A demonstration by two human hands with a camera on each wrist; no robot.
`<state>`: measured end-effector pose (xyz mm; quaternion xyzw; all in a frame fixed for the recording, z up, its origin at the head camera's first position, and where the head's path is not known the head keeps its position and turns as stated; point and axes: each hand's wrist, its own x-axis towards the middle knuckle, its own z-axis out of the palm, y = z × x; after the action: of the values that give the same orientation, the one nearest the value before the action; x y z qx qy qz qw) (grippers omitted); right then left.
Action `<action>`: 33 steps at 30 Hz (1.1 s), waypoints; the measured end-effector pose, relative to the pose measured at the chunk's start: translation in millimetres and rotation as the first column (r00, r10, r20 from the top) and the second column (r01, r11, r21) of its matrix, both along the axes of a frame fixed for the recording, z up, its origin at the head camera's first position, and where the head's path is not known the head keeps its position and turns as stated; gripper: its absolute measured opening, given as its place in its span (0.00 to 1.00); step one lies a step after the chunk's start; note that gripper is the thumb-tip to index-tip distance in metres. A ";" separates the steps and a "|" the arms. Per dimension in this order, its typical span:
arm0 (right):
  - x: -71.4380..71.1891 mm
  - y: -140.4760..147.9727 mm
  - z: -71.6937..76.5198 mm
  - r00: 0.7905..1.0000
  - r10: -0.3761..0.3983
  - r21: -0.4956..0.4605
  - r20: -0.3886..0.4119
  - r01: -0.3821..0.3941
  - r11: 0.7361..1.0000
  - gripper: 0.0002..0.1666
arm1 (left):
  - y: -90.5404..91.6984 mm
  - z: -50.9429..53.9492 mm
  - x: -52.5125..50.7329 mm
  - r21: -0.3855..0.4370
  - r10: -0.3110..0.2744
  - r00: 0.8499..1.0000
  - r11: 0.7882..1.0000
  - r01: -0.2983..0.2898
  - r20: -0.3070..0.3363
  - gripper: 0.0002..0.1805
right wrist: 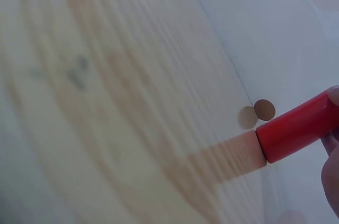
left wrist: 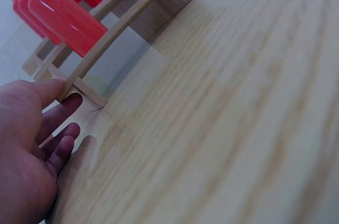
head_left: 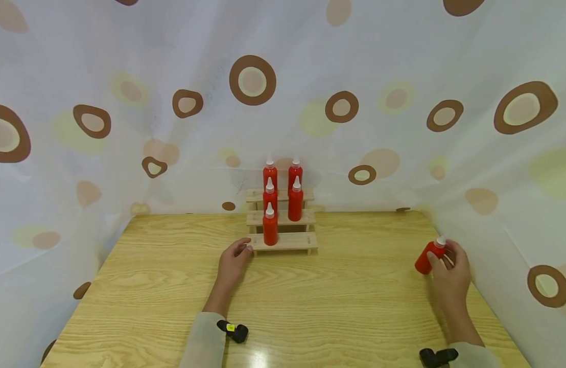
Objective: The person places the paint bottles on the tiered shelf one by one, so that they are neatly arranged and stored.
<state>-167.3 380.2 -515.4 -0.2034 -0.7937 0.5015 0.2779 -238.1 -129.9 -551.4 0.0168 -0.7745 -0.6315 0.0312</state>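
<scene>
A three-step wooden rack [head_left: 289,240] stands at the back of the table, holding several red squeeze bottles with white pointed caps. Two bottles are on the top step and two on the middle one; a single bottle [head_left: 270,228] is at the left of the lowest step. My left hand [head_left: 234,259] pinches the left end of that lowest step, thumb above and index finger below in the left wrist view. Far to the right, my right hand [head_left: 452,276] holds another red bottle [head_left: 426,258] between thumb and fingers. Its base [right wrist: 265,147] meets its reflection on the tabletop.
The wood-grain table [head_left: 338,306] runs between the rack and the right-hand bottle. A white sheet [head_left: 301,46] with brown and yellow spots hangs behind and along both sides. Each wrist carries a small black camera [head_left: 237,332].
</scene>
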 end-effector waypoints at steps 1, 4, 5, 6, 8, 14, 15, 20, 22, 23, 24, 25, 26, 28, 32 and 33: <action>0.3 -0.4 0.9 1.000 0.000 0.003 0.001 0.000 1.000 0.34 | 0.0 0.1 -0.1 0.001 -0.001 1.000 1.000 0.001 0.001 0.18; 1.2 -1.6 3.6 1.000 0.004 -0.005 0.010 -0.004 1.000 0.34 | 0.5 1.4 0.2 0.005 -0.005 1.000 1.000 0.005 0.005 0.18; 1.3 -1.9 4.2 1.000 0.009 -0.011 0.009 -0.009 1.000 0.34 | 0.6 1.9 0.2 0.003 -0.007 1.000 1.000 0.007 0.005 0.18; 1.4 -2.1 4.8 1.000 0.016 -0.018 0.007 -0.016 1.000 0.34 | 0.8 2.0 -0.1 0.003 -0.007 1.000 1.000 0.007 0.004 0.18; 0.3 -3.3 5.7 1.000 0.030 -0.028 0.001 -0.029 0.999 0.34 | 1.0 2.7 -0.2 -0.003 -0.008 1.000 1.000 0.008 -0.001 0.18; -2.7 -14.4 11.7 0.993 0.079 -0.030 -0.083 -0.082 0.996 0.34 | 0.8 3.2 -0.2 -0.002 0.002 1.000 1.000 -0.002 -0.002 0.18; -2.8 -17.3 13.3 0.991 0.089 -0.025 -0.098 -0.092 0.995 0.34 | 0.7 2.9 0.0 -0.003 0.002 1.000 1.000 -0.002 0.000 0.18; -6.6 -31.7 21.4 0.983 0.137 -0.002 -0.120 -0.138 0.990 0.34 | 0.6 1.6 0.6 -0.014 0.005 1.000 1.000 -0.005 -0.006 0.18; -9.6 -36.9 23.1 0.979 0.161 -0.004 -0.126 -0.163 0.987 0.34 | 0.7 1.9 1.4 -0.019 0.005 1.000 1.000 -0.005 -0.009 0.18; -11.3 -39.5 23.7 0.977 0.171 -0.004 -0.128 -0.173 0.985 0.34 | 0.7 2.4 2.2 -0.017 0.006 1.000 1.000 -0.006 -0.007 0.18; -12.7 -42.6 24.5 0.974 0.186 -0.002 -0.132 -0.188 0.982 0.34 | 0.7 3.0 2.9 -0.012 0.007 1.000 1.000 -0.007 -0.004 0.18; -14.0 -46.1 25.3 0.970 0.200 0.002 -0.137 -0.201 0.980 0.35 | 0.7 3.5 3.4 -0.008 0.007 1.000 1.000 -0.007 -0.002 0.18; -14.9 -50.0 26.6 0.966 0.214 0.002 -0.146 -0.216 0.976 0.35 | 0.8 3.8 3.9 -0.007 0.005 1.000 1.000 -0.005 0.000 0.18; -16.2 -58.7 30.4 0.957 0.243 0.015 -0.161 -0.244 0.970 0.35 | 1.0 4.6 4.4 -0.004 0.002 1.000 1.000 -0.002 0.000 0.18; -19.0 -77.7 38.5 0.934 0.306 0.031 -0.184 -0.305 0.952 0.34 | 1.3 5.3 3.8 -0.003 -0.002 1.000 1.000 0.002 -0.007 0.18; -20.1 -82.3 39.8 0.928 0.322 0.035 -0.187 -0.321 0.946 0.34 | 1.3 5.5 3.7 -0.004 -0.002 1.000 1.000 0.002 -0.007 0.18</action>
<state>-187.5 297.9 -475.7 -0.0214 -0.7871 0.5557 0.2668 -234.4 -128.6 -545.9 0.0139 -0.7756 -0.6302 0.0332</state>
